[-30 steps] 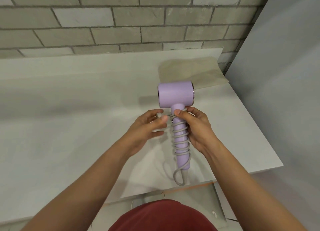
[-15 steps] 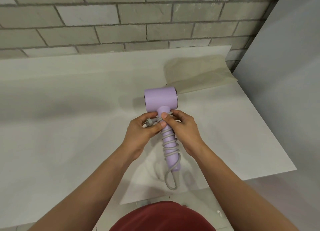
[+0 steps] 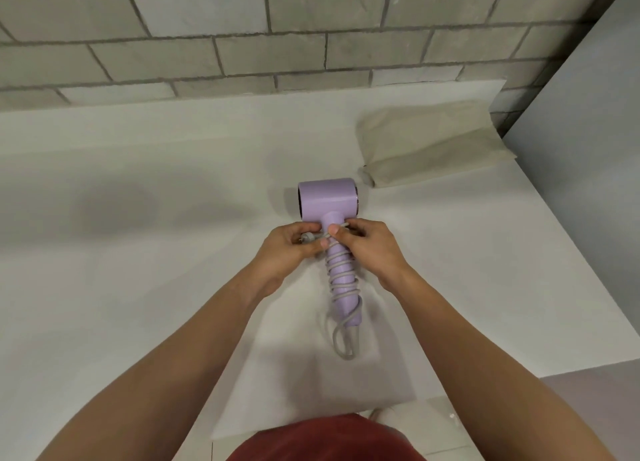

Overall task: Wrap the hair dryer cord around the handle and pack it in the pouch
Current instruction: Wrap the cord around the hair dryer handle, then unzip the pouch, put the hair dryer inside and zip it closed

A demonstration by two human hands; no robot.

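Hair dryer cord (image 3: 346, 356) coils the handle (image 3: 348, 309), our left hand (image 3: 289, 249) pinching the plug (image 3: 307, 238), right hand (image 3: 372, 247) clamping the top turn; next we likely tuck it, then reach the pouch (image 3: 429, 145).

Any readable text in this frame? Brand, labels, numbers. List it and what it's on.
No readable text anywhere.
Hair dryer: plain lilac, no brand or label shows.
Cord: no marking visible.
Beige bag: no print.
Brick wall: bare.
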